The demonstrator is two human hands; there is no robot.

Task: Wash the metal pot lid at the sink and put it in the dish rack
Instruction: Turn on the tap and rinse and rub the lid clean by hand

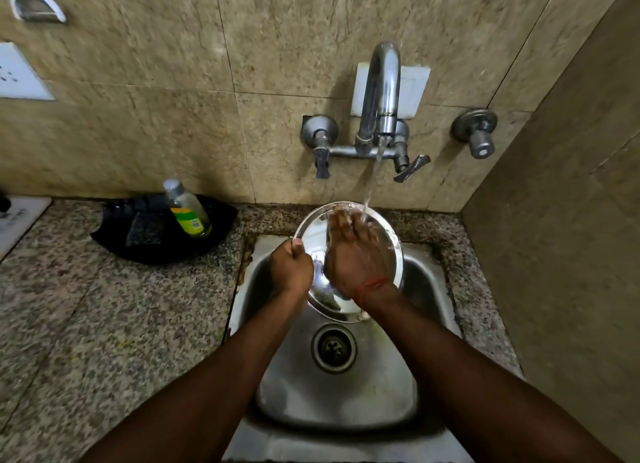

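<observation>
A round shiny metal pot lid (313,228) is held tilted over the steel sink (429,289), under a running stream of water from the tap (381,91). My left hand (292,266) grips the lid's left rim. My right hand (353,254) lies flat on the lid's face, fingers spread under the water, and holds nothing. A red thread circles that wrist. The lid's middle is hidden by my right hand. No dish rack is in view.
A black tray (114,234) on the granite counter at the left holds a bottle of yellow-green dish liquid (188,211) and a dark scrub pad (145,228). The sink drain (334,348) lies below the lid. Tiled walls close in behind and at the right.
</observation>
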